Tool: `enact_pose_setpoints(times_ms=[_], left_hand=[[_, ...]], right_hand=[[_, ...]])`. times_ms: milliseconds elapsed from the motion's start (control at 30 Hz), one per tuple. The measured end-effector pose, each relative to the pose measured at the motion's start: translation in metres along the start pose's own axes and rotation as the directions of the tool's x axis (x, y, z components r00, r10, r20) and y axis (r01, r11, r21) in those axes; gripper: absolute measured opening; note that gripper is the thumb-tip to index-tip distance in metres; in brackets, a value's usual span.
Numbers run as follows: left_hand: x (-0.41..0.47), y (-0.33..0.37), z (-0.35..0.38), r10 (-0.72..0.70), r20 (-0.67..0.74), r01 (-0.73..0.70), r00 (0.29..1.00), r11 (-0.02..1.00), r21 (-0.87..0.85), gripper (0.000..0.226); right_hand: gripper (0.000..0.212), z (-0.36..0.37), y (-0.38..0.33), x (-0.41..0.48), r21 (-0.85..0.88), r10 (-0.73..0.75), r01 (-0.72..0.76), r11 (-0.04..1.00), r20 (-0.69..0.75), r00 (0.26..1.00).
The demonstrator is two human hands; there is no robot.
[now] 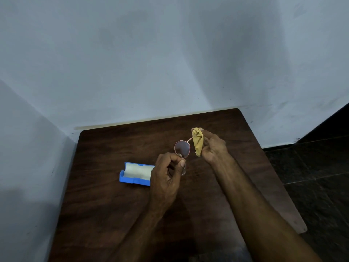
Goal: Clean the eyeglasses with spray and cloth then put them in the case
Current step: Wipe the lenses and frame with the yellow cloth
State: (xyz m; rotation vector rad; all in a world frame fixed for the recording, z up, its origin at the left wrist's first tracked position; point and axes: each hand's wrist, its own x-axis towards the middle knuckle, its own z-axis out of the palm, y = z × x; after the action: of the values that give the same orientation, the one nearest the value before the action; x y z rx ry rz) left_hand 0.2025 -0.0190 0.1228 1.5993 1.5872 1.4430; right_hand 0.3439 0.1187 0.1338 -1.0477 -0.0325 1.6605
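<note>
- Left hand (167, 173): curled, thumb and forefinger pinching the glasses (182, 149) on the metal at the near edge of the round lens, held up off the table.
- Right hand (213, 146): closed round a bunched yellow cloth (198, 141), pinching it onto the far end of the frame, just beyond the left fingertips and to their right.
- Glasses strung between the two hands, long axis slanting from the left thumb away and rightward into the cloth.
- One lens in plain sight between the hands; something glassy under the left thumb, probably the second lens, too dim to be sure.
- Inside the cloth, lens or side arm: hidden, cannot tell.
- Case (135, 173): blue, lid open, pale lining upward, flat on the table just left of the left hand, its right end hidden behind that hand, well apart from the right hand, long axis running left to right.
- Table (113, 205): dark wood, beneath both forearms; pale wall beyond the hands, dark floor off to the right of the right arm.
- No spray bottle in view.
- Judged step: wiping with the cloth; casing not yet done.
- For the casing move: left hand by far the nearer. Probably a short carry leftward, with the slanted frame turned to lie along the case.
</note>
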Motion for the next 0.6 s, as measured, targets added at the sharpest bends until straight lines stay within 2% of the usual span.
enact_pose_setpoints(times_ms=[267,367,467,600], left_hand=[[-0.003,0.002,-0.006,-0.002,-0.027,0.002,1.0,1.0,-0.008,0.007],[-0.003,0.004,-0.008,-0.022,-0.066,0.019,0.998,0.999,-0.042,0.008],[-0.003,0.004,-0.011,-0.077,-0.112,0.067,0.991,0.993,-0.096,0.019],[0.002,0.004,-0.017,-0.174,-0.159,0.142,0.972,0.971,-0.192,0.024]], right_hand=[[0.058,-0.018,0.008,0.025,-0.215,-0.064,0.049,0.975,-0.063,0.996],[0.042,-0.028,0.01,0.026,-0.25,-0.035,0.007,0.968,-0.108,0.994],[0.003,-0.038,0.011,0.02,-0.261,0.077,-0.1,0.96,-0.096,0.992],[0.011,-0.05,0.015,0.011,-0.252,0.132,-0.142,0.957,-0.058,0.99]])
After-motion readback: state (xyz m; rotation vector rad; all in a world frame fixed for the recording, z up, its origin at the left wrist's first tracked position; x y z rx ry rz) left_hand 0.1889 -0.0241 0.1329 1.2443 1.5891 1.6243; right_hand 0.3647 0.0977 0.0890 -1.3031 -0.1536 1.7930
